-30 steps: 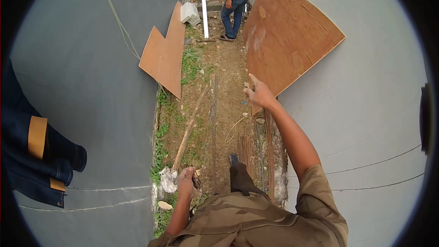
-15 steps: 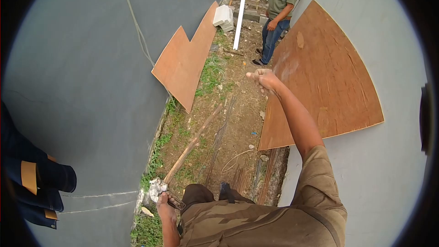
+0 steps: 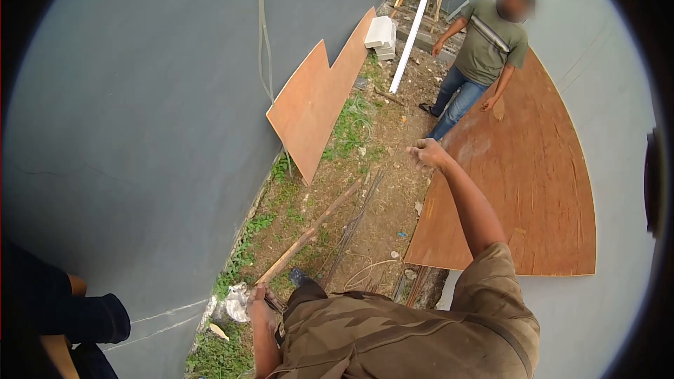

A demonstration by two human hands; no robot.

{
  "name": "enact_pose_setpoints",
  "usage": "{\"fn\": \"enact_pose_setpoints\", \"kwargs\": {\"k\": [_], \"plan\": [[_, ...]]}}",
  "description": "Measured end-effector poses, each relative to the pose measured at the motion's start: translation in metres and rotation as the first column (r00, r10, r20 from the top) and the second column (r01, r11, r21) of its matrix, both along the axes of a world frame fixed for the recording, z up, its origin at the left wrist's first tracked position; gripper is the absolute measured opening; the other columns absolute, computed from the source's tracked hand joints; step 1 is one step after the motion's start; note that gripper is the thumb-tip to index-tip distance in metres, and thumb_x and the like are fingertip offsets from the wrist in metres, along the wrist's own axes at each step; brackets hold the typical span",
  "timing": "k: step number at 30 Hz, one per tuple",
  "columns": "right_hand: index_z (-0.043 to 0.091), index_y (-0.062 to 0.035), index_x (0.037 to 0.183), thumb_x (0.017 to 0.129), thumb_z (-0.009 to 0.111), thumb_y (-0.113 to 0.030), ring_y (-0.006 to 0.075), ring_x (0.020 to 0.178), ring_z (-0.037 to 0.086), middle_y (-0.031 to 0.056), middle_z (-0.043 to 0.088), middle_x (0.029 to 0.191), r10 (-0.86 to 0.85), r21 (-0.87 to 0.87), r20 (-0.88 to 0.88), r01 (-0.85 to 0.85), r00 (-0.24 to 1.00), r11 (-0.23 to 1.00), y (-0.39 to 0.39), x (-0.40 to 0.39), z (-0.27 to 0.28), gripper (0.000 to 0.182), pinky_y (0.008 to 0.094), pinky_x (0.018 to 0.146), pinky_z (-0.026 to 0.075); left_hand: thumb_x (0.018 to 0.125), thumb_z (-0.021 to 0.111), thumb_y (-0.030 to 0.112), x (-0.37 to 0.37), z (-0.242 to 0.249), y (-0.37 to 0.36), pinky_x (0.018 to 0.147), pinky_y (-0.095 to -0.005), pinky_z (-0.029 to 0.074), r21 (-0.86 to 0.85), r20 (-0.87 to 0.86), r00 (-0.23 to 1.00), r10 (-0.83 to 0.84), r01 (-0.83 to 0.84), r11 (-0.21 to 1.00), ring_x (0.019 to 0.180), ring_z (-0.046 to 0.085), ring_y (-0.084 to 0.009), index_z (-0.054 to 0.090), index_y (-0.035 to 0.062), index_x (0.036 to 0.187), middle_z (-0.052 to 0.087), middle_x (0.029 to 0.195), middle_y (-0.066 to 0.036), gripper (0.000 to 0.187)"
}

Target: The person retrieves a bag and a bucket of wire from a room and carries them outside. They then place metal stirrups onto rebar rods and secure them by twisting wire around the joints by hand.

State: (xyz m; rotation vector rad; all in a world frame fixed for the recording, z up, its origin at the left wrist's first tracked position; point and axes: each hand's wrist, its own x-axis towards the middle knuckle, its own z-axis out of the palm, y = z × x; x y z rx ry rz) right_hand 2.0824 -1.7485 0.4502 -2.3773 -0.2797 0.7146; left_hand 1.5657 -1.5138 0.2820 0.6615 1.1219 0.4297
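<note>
My right hand (image 3: 427, 154) is stretched forward over the dirt path, its fingers curled with one finger pointing left, and I see nothing in it. Low in the view, my left hand (image 3: 260, 311) is closed around a small dark object that I cannot make out. Beside that hand a crumpled white bag (image 3: 237, 302) lies at the foot of the grey wall. A long wooden pole (image 3: 309, 232) runs along the ground ahead of the left hand. Right of my outstretched arm, a large curved sheet of plywood (image 3: 533, 189) leans on the right wall.
A notched plywood piece (image 3: 312, 109) leans on the left wall (image 3: 154, 112). Pale blocks (image 3: 380, 34) and a long white bar (image 3: 415, 24) stand farther back. A person (image 3: 484, 45) stands by the large sheet. Thin rods (image 3: 354, 217) and a wire loop lie on the ground.
The person ahead has turned toward me and come closer. My view has shifted, so the wall, boards and path sit farther right. My right hand stays stretched out.
</note>
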Motion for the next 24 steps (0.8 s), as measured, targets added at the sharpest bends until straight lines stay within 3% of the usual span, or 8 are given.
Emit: {"fn": "enact_pose_setpoints", "kwargs": {"k": [3, 10, 11, 13, 18, 19, 21, 24], "plan": [[0.06, -0.0055, 0.084, 0.096, 0.061, -0.03, 0.014, 0.054, 0.062, 0.0032, 0.061, 0.065, 0.035, -0.027, -0.017, -0.035, 0.999, 0.999, -0.006, 0.005, -0.068, 0.027, 0.0294, 0.046, 0.049, 0.097, 0.061, 0.026, 0.018, 0.003, 0.035, 0.057, -0.0243, 0.044, 0.044, -0.052, 0.994, -0.101, 0.103, 0.994, 0.063, 0.053, -0.01, 0.065, 0.0039, 0.093, 0.058, 0.074, 0.001, 0.023], [0.066, -0.0041, 0.09, 0.087, 0.071, -0.026, 0.0181, 0.067, 0.066, 0.0063, 0.066, 0.078, -0.099, -0.237, -0.516, -0.031, 0.851, 0.971, -0.057, -0.106, -0.217, 0.023, 0.0315, 0.056, 0.053, 0.096, 0.063, 0.03, 0.066, 0.005, 0.093, 0.059, -0.024, 0.042, 0.113, -0.175, 0.951, -0.254, 0.275, 0.955, 0.061, 0.05, -0.0086, 0.066, 0.004, 0.09, 0.056, 0.071, 0.001, 0.027], [0.067, -0.0059, 0.095, 0.083, 0.072, -0.026, 0.0216, 0.078, 0.067, 0.0067, 0.068, 0.087, 0.206, -0.153, -0.489, -0.316, 0.848, 0.936, -0.078, -0.114, -0.246, 0.024, 0.033, 0.065, 0.054, 0.096, 0.062, 0.03, 0.074, 0.009, 0.097, 0.059, -0.024, 0.042, 0.107, -0.198, 0.942, -0.27, 0.294, 0.95, 0.061, 0.049, -0.0085, 0.066, 0.0039, 0.089, 0.056, 0.069, 0.001, 0.027], [0.069, -0.0101, 0.101, 0.073, 0.072, -0.028, 0.0267, 0.097, 0.065, 0.0067, 0.069, 0.101, 0.438, -0.031, -0.428, -0.497, 0.791, 0.867, -0.142, -0.132, -0.347, 0.033, 0.0347, 0.08, 0.053, 0.096, 0.062, 0.029, 0.094, 0.01, 0.105, 0.058, -0.0241, 0.041, 0.106, -0.226, 0.928, -0.295, 0.325, 0.94, 0.06, 0.049, -0.0083, 0.066, 0.0037, 0.089, 0.055, 0.067, 0.001, 0.027], [0.073, -0.0061, 0.099, 0.075, 0.065, -0.032, 0.0319, 0.08, 0.069, 0.0148, 0.072, 0.092, 0.158, -0.145, -0.522, -0.269, 0.839, 0.952, -0.08, -0.112, -0.334, 0.037, 0.0413, 0.073, 0.055, 0.096, 0.062, 0.03, 0.151, 0.017, 0.106, 0.051, -0.0235, 0.038, 0.139, -0.226, 0.937, -0.266, 0.301, 0.944, 0.055, 0.048, -0.0084, 0.066, 0.0042, 0.086, 0.053, 0.063, 0.001, 0.028], [0.073, -0.0035, 0.101, 0.08, 0.064, -0.033, 0.0288, 0.073, 0.07, 0.0171, 0.072, 0.086, 0.345, -0.057, -0.422, -0.404, 0.838, 0.913, -0.08, -0.088, -0.369, 0.038, 0.0397, 0.067, 0.056, 0.096, 0.062, 0.031, 0.167, 0.019, 0.107, 0.051, -0.0236, 0.038, 0.107, -0.248, 0.93, -0.27, 0.304, 0.947, 0.055, 0.048, -0.0085, 0.066, 0.0041, 0.086, 0.052, 0.062, 0.001, 0.029], [0.074, -0.0027, 0.101, 0.08, 0.071, -0.027, 0.0196, 0.067, 0.065, 0.0097, 0.071, 0.082, 0.311, -0.146, -0.447, -0.411, 0.839, 0.9, -0.04, -0.034, -0.371, 0.032, 0.0334, 0.063, 0.053, 0.095, 0.063, 0.03, 0.195, -0.001, 0.108, 0.052, -0.024, 0.038, 0.149, -0.278, 0.925, -0.26, 0.309, 0.939, 0.054, 0.048, -0.0085, 0.067, 0.0041, 0.086, 0.054, 0.062, 0.001, 0.027], [0.07, -0.0039, 0.092, 0.087, 0.067, -0.024, 0.0166, 0.064, 0.064, 0.0065, 0.068, 0.076, -0.049, -0.086, -0.553, 0.001, 0.832, 0.996, 0.027, 0.048, -0.319, 0.021, 0.0309, 0.057, 0.053, 0.094, 0.063, 0.028, 0.248, -0.002, 0.107, 0.052, -0.0236, 0.038, 0.128, -0.288, 0.911, -0.297, 0.343, 0.93, 0.053, 0.049, -0.0083, 0.067, 0.0037, 0.087, 0.055, 0.062, 0.0, 0.025]]}}
